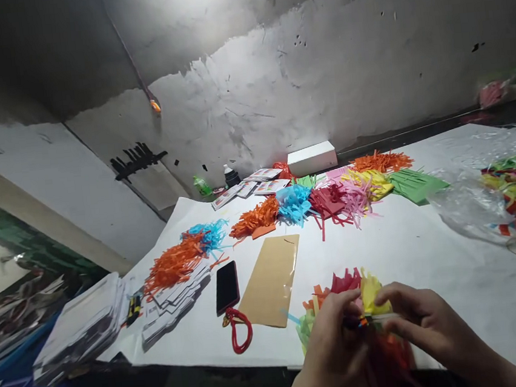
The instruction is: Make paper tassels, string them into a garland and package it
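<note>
I see a wide white table [428,250] under a scuffed grey wall [318,60], with my hands at its near edge. Across the far edge lies a row of cut paper fringe [331,195] in orange, blue, red, pink, yellow and green, so as I judge it much of the cutting is done; a clear plastic bag [482,202] at the right edge holds more coloured strips. Toward the left edge more orange fringe [173,263] rests on a stack of printed cards [172,302], and another stack of sheets [83,329] sits off the left corner. A tan card [272,280] lies in the middle, a black phone [227,286] with a red cord [240,329] just beside it, and a white box [312,158] at the far edge.

The bundle of fringe [341,298] I am working on is at the near edge, between my hands: red, yellow, orange and pale green tufts fanning upward, gathered at the base. My left hand [334,347] grips that base, fingers closed round it. My right hand [423,320] pinches the yellow side of it with thumb and fingertips. I judge the gathering partly done: one bundle in hand, many loose piles left on the table
</note>
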Available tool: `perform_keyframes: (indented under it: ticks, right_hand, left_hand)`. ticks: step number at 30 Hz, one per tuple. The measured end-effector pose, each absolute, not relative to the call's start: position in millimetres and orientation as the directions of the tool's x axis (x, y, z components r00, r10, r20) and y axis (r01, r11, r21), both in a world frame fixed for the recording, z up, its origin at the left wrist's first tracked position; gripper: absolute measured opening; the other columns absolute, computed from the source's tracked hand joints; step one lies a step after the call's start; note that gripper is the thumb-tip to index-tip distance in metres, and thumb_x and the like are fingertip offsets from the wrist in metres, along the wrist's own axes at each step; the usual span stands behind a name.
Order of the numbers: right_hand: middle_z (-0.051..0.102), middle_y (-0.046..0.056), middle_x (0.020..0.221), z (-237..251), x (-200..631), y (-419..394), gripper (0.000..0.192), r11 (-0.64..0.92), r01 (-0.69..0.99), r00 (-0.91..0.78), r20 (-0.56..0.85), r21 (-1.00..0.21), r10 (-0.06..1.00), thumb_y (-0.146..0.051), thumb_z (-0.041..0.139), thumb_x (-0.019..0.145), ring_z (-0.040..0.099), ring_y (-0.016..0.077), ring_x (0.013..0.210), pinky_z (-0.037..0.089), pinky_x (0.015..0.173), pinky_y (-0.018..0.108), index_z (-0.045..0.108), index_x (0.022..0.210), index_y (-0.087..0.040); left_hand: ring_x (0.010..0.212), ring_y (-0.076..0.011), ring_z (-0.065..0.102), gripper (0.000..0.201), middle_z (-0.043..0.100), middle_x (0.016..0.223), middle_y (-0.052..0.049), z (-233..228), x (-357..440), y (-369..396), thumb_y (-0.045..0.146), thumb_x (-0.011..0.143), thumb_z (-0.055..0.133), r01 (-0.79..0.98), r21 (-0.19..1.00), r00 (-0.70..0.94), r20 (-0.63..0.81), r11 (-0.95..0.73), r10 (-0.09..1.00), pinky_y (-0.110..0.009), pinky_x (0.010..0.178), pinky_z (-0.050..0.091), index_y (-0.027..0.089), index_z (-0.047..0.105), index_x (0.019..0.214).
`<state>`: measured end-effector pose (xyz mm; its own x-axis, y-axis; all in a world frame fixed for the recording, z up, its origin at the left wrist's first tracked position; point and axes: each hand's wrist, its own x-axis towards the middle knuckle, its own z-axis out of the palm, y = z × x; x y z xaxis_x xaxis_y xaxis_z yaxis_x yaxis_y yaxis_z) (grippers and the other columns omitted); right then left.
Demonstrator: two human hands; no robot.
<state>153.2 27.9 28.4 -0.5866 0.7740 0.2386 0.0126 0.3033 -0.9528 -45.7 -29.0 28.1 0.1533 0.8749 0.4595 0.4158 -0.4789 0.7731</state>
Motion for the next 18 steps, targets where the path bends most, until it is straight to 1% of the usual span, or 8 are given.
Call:
perform_keyframes:
  ticks: [3, 5, 8, 10, 11, 14, 16, 18]
  right_hand:
    - [0.070, -0.001, 0.067, 23.7, 148.0, 23.9, 0.044, 0.374, 0.019, -0.594, 0.291, -0.927, 0.750, -0.051, 0.074, 0.082, 0.061, 0.0163, 0.055, 0.046, 0.053, 0.023, 0.072, 0.117, -0.024]
    - [0.076, 0.003, 0.078, 24.5, 143.3, 18.5, 0.033, 0.415, -0.015, -0.579, 0.346, -0.910, 0.738, -0.048, 0.065, 0.090, 0.071, 0.0202, 0.066, 0.053, 0.061, 0.024, 0.076, 0.112, -0.026]
    - [0.079, 0.005, 0.082, 25.8, 139.5, 9.7, 0.027, 0.386, -0.073, -0.484, 0.371, -0.920, 0.792, -0.043, 0.059, 0.095, 0.075, 0.0214, 0.072, 0.056, 0.065, 0.024, 0.081, 0.100, -0.027]
    - [0.079, 0.005, 0.082, 22.9, 139.1, 5.0, 0.027, 0.308, -0.133, -0.455, 0.334, -0.942, 0.826, -0.042, 0.060, 0.095, 0.074, 0.0206, 0.069, 0.057, 0.063, 0.023, 0.082, 0.097, -0.027]
    - [0.079, 0.006, 0.082, 20.3, 139.3, 3.4, 0.028, 0.266, -0.169, -0.460, 0.314, -0.949, 0.831, -0.043, 0.060, 0.096, 0.074, 0.0209, 0.069, 0.057, 0.062, 0.024, 0.083, 0.096, -0.027]
    - [0.080, 0.006, 0.087, 10.6, 139.5, 1.2, 0.028, 0.172, -0.178, -0.517, 0.241, -0.969, 0.821, -0.048, 0.068, 0.089, 0.075, 0.0233, 0.074, 0.059, 0.068, 0.027, 0.082, 0.104, -0.028]
    - [0.080, 0.005, 0.093, 5.9, 138.6, 0.7, 0.052, 0.199, -0.100, -0.570, 0.220, -0.975, 0.792, -0.051, 0.082, 0.076, 0.074, 0.0243, 0.075, 0.060, 0.069, 0.028, 0.075, 0.122, -0.028]
    - [0.080, 0.005, 0.098, 3.8, 136.7, 0.1, 0.070, 0.289, -0.046, -0.628, 0.252, -0.956, 0.736, -0.050, 0.087, 0.070, 0.074, 0.0245, 0.077, 0.059, 0.071, 0.028, 0.067, 0.134, -0.027]
  left_hand:
    - [0.080, -0.0163, 0.062, 0.075, 0.060, 0.108, -0.005, 21.3, -43.3, -29.4, 0.005, 0.081, 0.068, 0.412, 0.676, 0.199, 0.587, -0.611, 0.785, -0.027, 0.069, 0.056, 0.035, 0.040, 0.144]
    - [0.092, -0.0195, 0.064, 0.080, 0.055, 0.125, -0.010, 21.2, -42.8, -30.9, 0.007, 0.083, 0.069, 0.434, 0.640, 0.234, 0.600, -0.634, 0.765, -0.032, 0.075, 0.059, 0.037, 0.035, 0.148]
    - [0.130, -0.0362, 0.052, 0.101, 0.039, 0.149, -0.014, 22.7, -46.5, -37.1, 0.024, 0.074, 0.087, 0.473, 0.647, 0.193, 0.587, -0.598, 0.786, -0.051, 0.100, 0.053, 0.043, 0.025, 0.153]
    - [0.137, -0.0434, 0.044, 0.125, 0.037, 0.152, -0.015, 19.6, -50.1, -43.6, 0.036, 0.057, 0.098, 0.472, 0.740, 0.132, 0.477, -0.478, 0.869, -0.056, 0.103, 0.051, 0.043, 0.020, 0.155]
    - [0.131, -0.0422, 0.051, 0.127, 0.042, 0.148, -0.015, 15.7, -51.4, -47.1, 0.037, 0.057, 0.098, 0.448, 0.807, 0.097, 0.385, -0.386, 0.918, -0.054, 0.097, 0.055, 0.042, 0.019, 0.156]
    - [0.093, -0.0255, 0.068, 0.103, 0.061, 0.121, -0.010, -4.6, -50.8, -54.8, 0.031, 0.077, 0.083, 0.308, 0.937, 0.065, 0.153, -0.165, 0.986, -0.038, 0.076, 0.060, 0.038, 0.020, 0.158]
    - [0.080, -0.0195, 0.067, 0.100, 0.065, 0.108, -0.006, -20.5, -47.2, -56.1, 0.028, 0.081, 0.075, 0.258, 0.950, 0.085, 0.158, -0.175, 0.984, -0.035, 0.074, 0.058, 0.033, 0.016, 0.160]
    - [0.081, -0.0206, 0.067, 0.110, 0.066, 0.104, -0.006, -30.4, -44.2, -55.7, 0.027, 0.076, 0.078, 0.267, 0.934, 0.098, 0.221, -0.239, 0.970, -0.037, 0.078, 0.058, 0.028, 0.009, 0.162]
